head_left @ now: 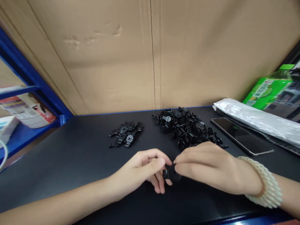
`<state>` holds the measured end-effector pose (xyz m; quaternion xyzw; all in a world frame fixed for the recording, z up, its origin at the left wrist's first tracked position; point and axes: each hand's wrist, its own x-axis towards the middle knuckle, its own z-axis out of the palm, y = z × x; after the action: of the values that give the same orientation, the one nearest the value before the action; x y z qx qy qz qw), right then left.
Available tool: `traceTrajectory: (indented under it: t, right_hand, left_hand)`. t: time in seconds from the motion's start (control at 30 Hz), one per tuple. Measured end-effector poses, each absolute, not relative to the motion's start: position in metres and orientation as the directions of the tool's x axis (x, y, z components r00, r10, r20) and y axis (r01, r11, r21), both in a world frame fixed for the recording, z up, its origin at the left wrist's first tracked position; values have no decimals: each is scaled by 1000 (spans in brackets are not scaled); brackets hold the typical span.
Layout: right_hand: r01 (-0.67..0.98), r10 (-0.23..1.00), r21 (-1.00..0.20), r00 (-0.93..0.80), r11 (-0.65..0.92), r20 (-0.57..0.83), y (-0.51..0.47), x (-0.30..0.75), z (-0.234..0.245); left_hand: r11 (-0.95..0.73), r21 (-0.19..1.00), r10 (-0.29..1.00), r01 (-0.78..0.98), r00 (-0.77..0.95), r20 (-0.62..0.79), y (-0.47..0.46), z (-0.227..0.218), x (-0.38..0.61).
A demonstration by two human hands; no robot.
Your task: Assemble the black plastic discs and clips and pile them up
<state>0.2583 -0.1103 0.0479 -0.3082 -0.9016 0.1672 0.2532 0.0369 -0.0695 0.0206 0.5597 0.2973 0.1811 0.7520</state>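
Near the front of the black tabletop, my two hands meet around a small black plastic clip (173,174) with a round disc and a short tab. The thumb and fingers of my left hand (150,167) are closed at its tab side. My right hand (208,165), with a beaded bracelet at the wrist, pinches the disc from the right. Fingers cover part of the clip. Behind them lies a large heap of loose black plastic pieces (187,128). A smaller group of black clips with holed discs (127,132) rests to its left.
A phone (241,136) lies face up at the right. Beyond it are a silvery-white plastic package (255,115) and a green-labelled bottle (267,89). Cardboard (112,59) stands along the table's back edge. A blue metal shelf (32,134) is at the left.
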Motion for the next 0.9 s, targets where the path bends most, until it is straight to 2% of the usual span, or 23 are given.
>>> traceTrajectory:
  t: [0.07,0.1,0.17,0.27,0.3,0.33,0.4,0.47,0.53,0.6,0.67,0.9]
  right_hand:
    - [465,642,-481,-697,743,318,-109,251,41]
    - [449,638,-490,-689,747,343,-108,248,38]
    - [385,591,-462,-642,799,488,-104,245,33]
    - [317,478,-358,-560,878,677,-103,242,27]
    - [324,494,-375,-527,869,691,-105,241,26]
    - [337,554,-440,-482,832,679,-107,239,25]
    - [326,745,-671,-341,666,574,-113,235,24]
    - [222,896,-879,-249,423,368,-118,230,22]
    - [75,953,-977,-246,198,174,-119,225,18]
    - [-30,954,-998,-293,50,56,-117,221,14]
    - [-63,939,-998,-345,-20,3,-115,219,10]
    - [-27,946,-1000,-325,5,14,-117,218,6]
  left_hand:
    - [346,936,578,67,771,-269,-71,22,37]
    - [350,935,567,65,780,-266,-72,22,37]
    - [338,939,564,61,786,-254,-73,23,37]
    - [314,949,650,18,725,-229,-76,21,38]
    - [297,955,694,-3,688,-214,-76,20,38]
    - [272,962,739,-23,645,-194,-77,20,38]
    - [208,977,820,-53,554,-145,-78,18,38]
    - [150,986,880,-71,465,-100,-79,17,38]
    - [114,989,908,-93,414,-66,-79,15,38]
    - [100,990,911,-102,410,-50,-80,14,39]
    - [92,991,895,-96,443,-40,-82,11,39]
    - [71,996,848,-61,529,-29,-87,6,39]
